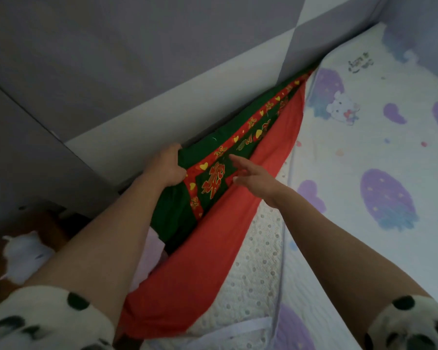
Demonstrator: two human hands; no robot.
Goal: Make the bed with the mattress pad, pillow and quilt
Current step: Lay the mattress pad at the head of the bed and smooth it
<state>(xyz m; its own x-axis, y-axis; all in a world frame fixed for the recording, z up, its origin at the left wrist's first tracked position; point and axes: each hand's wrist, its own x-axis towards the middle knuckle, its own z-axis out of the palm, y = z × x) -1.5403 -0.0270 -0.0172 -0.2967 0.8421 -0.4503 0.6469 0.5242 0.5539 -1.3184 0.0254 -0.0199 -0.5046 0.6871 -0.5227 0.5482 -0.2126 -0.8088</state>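
Note:
A red quilt [208, 253] with a green, red and gold patterned face [240, 137] lies bunched along the bed's left edge, wedged against the grey padded headboard [162, 107]. My left hand [166, 166] is shut on the quilt's green corner near the headboard. Just to the right, my right hand [253, 176] hovers open over the patterned part, fingers spread. The mattress pad [364, 152], white with purple cartoon prints, covers the bed on the right. A white dotted mattress [258, 281] shows beside the pad. No pillow is in view.
A grey wall panel [61, 46] rises behind the headboard. At the lower left, a brown floor or surface [53, 228] carries a white crumpled item [23, 256]. A pink cloth [149, 256] peeks out under my left forearm.

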